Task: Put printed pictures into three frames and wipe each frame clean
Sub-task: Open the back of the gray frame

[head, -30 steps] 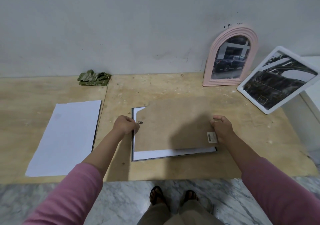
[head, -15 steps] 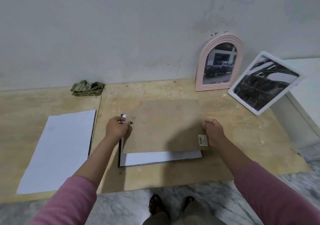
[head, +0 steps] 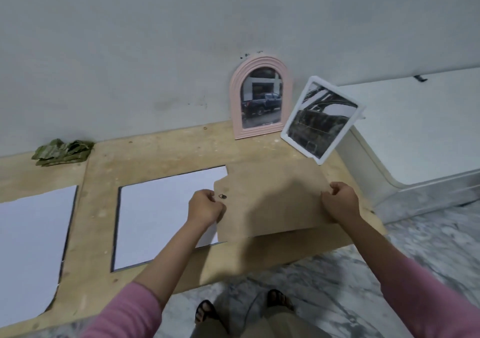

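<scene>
I hold a brown backing board (head: 272,197) lifted and shifted right of the frame it came from. My left hand (head: 205,206) grips its left edge beside a small metal hanger; my right hand (head: 340,201) grips its right edge. Left of the board, a dark-edged frame (head: 115,223) lies flat on the wooden table (head: 161,153) with a white sheet (head: 163,213) showing in it. Another white sheet (head: 28,246) lies at the far left. A pink arched frame (head: 260,97) and a white frame (head: 322,118), both with pictures, stand at the back.
A crumpled green cloth (head: 62,151) lies by the wall at the back left. A white cabinet (head: 415,129) stands right of the table. Marble floor and my sandalled feet (head: 244,306) show below the table's front edge.
The backing board has come off the frame and moved right in both hands, uncovering the white sheet. My view has swung to the right.
</scene>
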The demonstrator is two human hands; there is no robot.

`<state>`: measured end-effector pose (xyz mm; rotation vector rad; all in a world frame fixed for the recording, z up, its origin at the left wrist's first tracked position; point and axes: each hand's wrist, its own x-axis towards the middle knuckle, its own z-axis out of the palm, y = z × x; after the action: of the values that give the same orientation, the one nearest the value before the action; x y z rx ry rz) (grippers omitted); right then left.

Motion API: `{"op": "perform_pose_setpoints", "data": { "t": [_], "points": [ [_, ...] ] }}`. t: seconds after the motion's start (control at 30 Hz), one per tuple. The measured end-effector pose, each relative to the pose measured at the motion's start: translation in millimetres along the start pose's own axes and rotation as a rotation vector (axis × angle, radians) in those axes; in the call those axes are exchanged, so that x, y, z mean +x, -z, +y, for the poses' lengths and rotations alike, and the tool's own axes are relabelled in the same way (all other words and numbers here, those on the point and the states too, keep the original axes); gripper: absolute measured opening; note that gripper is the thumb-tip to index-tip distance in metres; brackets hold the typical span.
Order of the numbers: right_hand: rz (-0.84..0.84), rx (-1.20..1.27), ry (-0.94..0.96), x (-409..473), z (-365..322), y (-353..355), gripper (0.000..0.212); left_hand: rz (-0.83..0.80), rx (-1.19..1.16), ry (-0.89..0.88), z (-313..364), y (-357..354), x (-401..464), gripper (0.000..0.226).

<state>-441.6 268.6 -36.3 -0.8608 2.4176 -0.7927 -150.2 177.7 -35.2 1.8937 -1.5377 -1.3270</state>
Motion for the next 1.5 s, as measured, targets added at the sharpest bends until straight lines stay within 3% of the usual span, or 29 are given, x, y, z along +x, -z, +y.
{"op": "perform_pose_setpoints", "data": {
  "t": [0.23,0.37,0.57,0.73,0.87,1.1,1.3,1.5],
  "points": [
    [-0.107,-0.13,0.054,20,57,30,0.044,-0.025,0.186,-0.074,20,-72,-26,0.008],
    [-0.127,-0.117,0.093,27,80,32,0.033,0.001,0.27,-0.112,17,-94,-37,0.027],
    [-0.133,-0.203,0.184,36,94,30,0.031,0.034,0.355,-0.149,12,-119,-52,0.025],
    [-0.194,-0.378,0.222,34,97,25,0.052,-0.01,0.407,-0.118,2,-135,-60,0.048],
    [-0.219,-0.536,0.233,25,98,15,0.067,-0.018,0.45,-0.189,-7,-139,-69,0.064],
    [-0.277,-0.42,0.463,10,63,-14,0.07,0.105,0.369,-0.285,-26,-109,-77,0.051],
    [-0.349,-0.18,0.645,-21,6,-76,0.06,0.296,0.329,-0.17,-63,-34,-71,0.051],
    [-0.432,-0.249,0.788,-53,-59,-140,0.062,0.355,0.352,-0.017,-103,62,-47,0.062]
  ]
}}
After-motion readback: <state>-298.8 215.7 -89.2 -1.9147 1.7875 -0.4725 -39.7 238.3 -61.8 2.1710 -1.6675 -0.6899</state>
